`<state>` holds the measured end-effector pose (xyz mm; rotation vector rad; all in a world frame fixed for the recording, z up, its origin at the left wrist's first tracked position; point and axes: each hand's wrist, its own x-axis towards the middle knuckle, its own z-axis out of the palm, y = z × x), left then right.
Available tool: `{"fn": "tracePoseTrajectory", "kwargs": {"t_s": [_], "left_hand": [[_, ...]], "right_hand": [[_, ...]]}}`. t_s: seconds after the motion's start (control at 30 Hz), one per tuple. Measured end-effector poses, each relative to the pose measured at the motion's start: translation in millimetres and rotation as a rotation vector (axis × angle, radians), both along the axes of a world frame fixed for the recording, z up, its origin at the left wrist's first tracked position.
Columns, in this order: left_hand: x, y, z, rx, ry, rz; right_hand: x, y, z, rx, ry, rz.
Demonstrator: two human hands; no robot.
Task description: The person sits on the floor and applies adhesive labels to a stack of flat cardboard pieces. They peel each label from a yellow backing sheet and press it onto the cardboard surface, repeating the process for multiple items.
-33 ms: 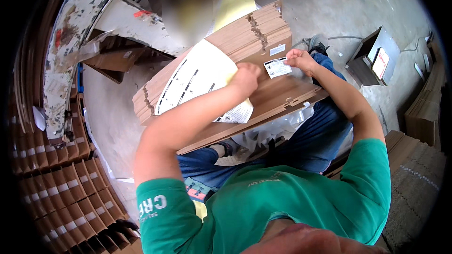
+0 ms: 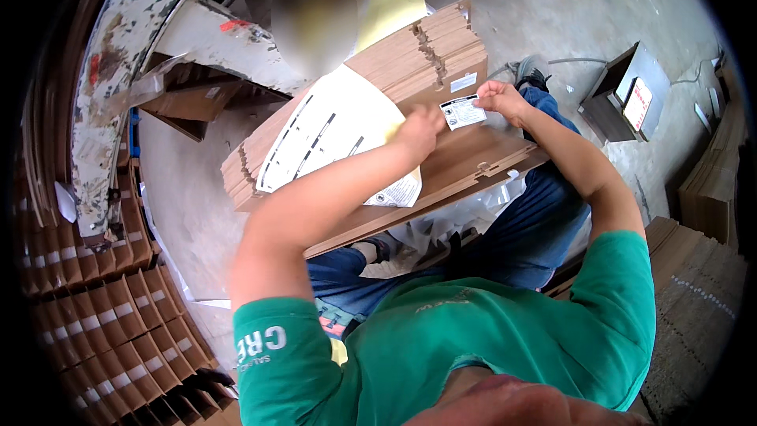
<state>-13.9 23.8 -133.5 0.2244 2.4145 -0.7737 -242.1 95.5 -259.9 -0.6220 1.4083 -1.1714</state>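
Observation:
My right hand pinches the right end of a small white printed label, held just above the cardboard. My left hand is closed at the right edge of a large white label sheet with a yellowish back. Its fingertips, a little blurred, are close by the label's left end; whether they touch it I cannot tell. Beneath the sheet and my hands lies a stack of folded brown cardboard pieces, with one flat panel nearest me. A similar white label is stuck on the cardboard behind the pinched one.
A metal box with a red-printed white label stands on the floor at right. Cardboard dividers fill the lower left. More stacked cardboard is at lower right. A worn, paint-flecked beam runs along the left. Clear plastic lies between my legs.
My left hand has shifted slightly right, its fingers nearing the small label's left end. The label and my right hand have moved a touch left and up.

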Motion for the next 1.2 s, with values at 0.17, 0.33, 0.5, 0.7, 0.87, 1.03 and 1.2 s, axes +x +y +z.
{"fn": "tracePoseTrajectory", "kwargs": {"t_s": [0.17, 0.33, 0.5, 0.7, 0.87, 1.03, 1.2], "left_hand": [[-39, -1, -52, -0.232, -0.175, -0.153], [-46, -23, -107, -0.276, -0.172, -0.154], [-33, -25, -115, -0.395, -0.172, -0.231], [3, -6, -39, -0.246, -0.212, -0.046], [70, -12, 21, -0.155, 0.046, 0.27], [129, -30, 163, -0.139, 0.443, 0.547], [205, -28, 290, -0.52, 0.879, 0.704]], "right_hand": [[2, -8, -15, -0.076, -0.001, -0.097], [7, -15, -19, -0.107, 0.143, -0.169], [8, -17, 11, -0.019, 1.059, -0.033], [-28, -8, 21, -0.052, 0.961, -0.192], [-3, -23, 45, -0.161, 0.468, -0.291], [7, -19, 59, -0.057, 0.402, -0.419], [5, -5, 65, 0.053, 0.265, -0.393]]}}
